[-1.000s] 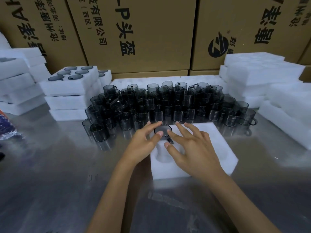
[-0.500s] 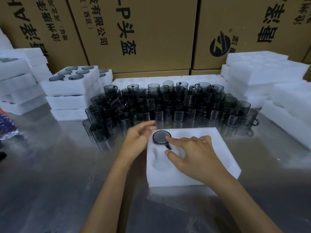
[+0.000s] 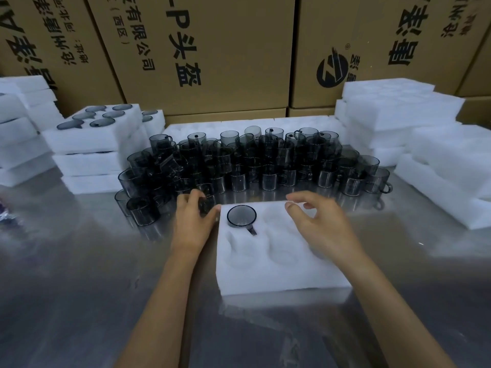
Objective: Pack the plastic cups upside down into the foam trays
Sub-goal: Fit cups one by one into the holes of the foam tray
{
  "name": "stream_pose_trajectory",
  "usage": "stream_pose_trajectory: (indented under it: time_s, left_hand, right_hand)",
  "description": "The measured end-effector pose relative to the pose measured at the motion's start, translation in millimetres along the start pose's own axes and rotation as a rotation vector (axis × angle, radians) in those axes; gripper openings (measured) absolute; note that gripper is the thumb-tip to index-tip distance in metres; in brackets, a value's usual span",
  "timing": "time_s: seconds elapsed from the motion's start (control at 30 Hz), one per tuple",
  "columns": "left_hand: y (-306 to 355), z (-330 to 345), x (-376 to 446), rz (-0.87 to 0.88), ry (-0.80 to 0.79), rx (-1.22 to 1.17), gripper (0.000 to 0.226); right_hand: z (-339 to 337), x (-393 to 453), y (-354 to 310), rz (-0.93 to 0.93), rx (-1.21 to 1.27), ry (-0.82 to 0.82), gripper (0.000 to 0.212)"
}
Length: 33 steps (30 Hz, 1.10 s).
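Landmark: the foam tray point(image 3: 276, 264) right in front of you on the steel table point(image 3: 66, 274); every place below is read off it.

Packed cup: one smoky plastic cup point(image 3: 241, 216) sits bottom-up in the tray's far-left pocket, its handle lying toward the tray's middle. The tray's other pockets show only white foam.

Your left hand point(image 3: 192, 225): at the tray's far-left corner, thumb tip touching the foam edge. Fingers are curled around a dark cup point(image 3: 204, 204) just beyond that corner. The cup sits inside the curl, mostly hidden by your fingers, so which way up it is cannot be told.

Your right hand point(image 3: 322, 227): over the tray's far-right part, fingers loosely bent and spread, nothing between them. Whether the fingertips touch the foam cannot be told. The packed cup lies to its left, apart from it.

Loose stock: a crowd of grey cups point(image 3: 252, 163) stands beyond the tray's far edge, most mouth-up, some tipped or stacked on others.

Filled trays: a pile of foam trays point(image 3: 93, 144) beyond the tray's left side, the top one showing cup bottoms in its pockets.

Spare foam: stacks of white foam blocks point(image 3: 398, 107) beyond the tray's right side; more foam point(image 3: 18, 128) far to its left.

Backdrop: cardboard cartons point(image 3: 225, 49) printed in black, behind the cups.
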<state>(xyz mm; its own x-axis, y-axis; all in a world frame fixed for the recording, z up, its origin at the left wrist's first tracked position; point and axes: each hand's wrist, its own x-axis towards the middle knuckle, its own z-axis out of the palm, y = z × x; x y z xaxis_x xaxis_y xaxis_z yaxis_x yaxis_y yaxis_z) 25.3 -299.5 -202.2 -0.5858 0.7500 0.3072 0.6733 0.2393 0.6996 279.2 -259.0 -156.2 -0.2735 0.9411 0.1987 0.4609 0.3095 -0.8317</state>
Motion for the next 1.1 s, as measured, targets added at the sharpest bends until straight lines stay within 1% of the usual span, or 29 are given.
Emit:
stream_pose_trajectory:
  time_s: [0.07,0.13,0.2,0.27,0.33,0.43,0.5,0.57,0.67,0.7,0.77,0.87,0.97,1.03,1.1]
  left_hand:
    - [0.8,-2.1,-1.6,-0.008,0.063,-0.041,0.032]
    - [3.1,-6.7,-4.4,0.025,0.119,-0.087,0.03]
    - [9.1,-13.9,-8.9,0.089,0.141,-0.176,0.026]
    - [22.8,-24.9,-15.2,0.144,0.133,-0.296,0.027]
    - [42.7,-36.5,-22.9,0.215,0.073,-0.368,0.038]
    - [71.0,-45.0,-35.1,0.281,-0.083,-0.419,0.062]
    - [83.4,-43.2,-43.0,0.316,-0.183,-0.406,0.066]
    - [89.4,-38.5,-49.2,0.36,-0.249,-0.391,0.065]
    - [92.7,-34.7,-54.5,0.386,-0.291,-0.382,0.064]
    - [93.4,-33.7,-55.2,0.387,-0.297,-0.39,0.062]
    - [95.5,-31.3,-57.0,0.396,-0.287,-0.402,0.061]
    - [98.2,-25.7,-58.5,0.364,-0.259,-0.475,0.067]
    - [98.3,-21.1,-60.3,0.327,-0.191,-0.482,0.059]
    - [99.3,-19.3,-62.7,0.35,-0.125,-0.445,0.057]
    - [101.8,-18.3,-65.0,0.402,-0.062,-0.419,0.06]
  right_hand:
    - [0.6,-0.5,0.0,-0.008,0.006,0.003,0.021]
    - [0.4,-1.3,-1.9,0.013,0.029,-0.005,0.02]
    - [-0.1,-1.4,-4.6,0.008,0.069,0.007,0.022]
    - [-1.0,-2.7,-10.3,-0.041,0.138,0.047,0.025]
    - [-2.5,-4.9,-16.2,-0.102,0.21,0.079,0.031]
    - [-6.0,-8.2,-21.2,-0.197,0.271,0.068,0.041]
    - [-7.9,-9.3,-22.9,-0.25,0.3,0.036,0.042]
    - [-8.7,-8.8,-22.6,-0.266,0.317,0.023,0.036]
    - [-10.3,-5.7,-19.7,-0.245,0.359,0.076,0.015]
    - [-11.4,-4.7,-18.5,-0.229,0.383,0.083,0.013]
    - [-14.3,-3.2,-16.1,-0.197,0.425,0.066,0.017]
    - [-16.8,-2.8,-13.5,-0.159,0.501,0.012,0.019]
    - [-16.7,-3.9,-15.3,-0.151,0.575,-0.035,0.017]
    - [-16.5,-5.9,-18.3,-0.16,0.587,-0.063,0.016]
    - [-16.5,-7.3,-19.9,-0.168,0.589,-0.08,0.018]
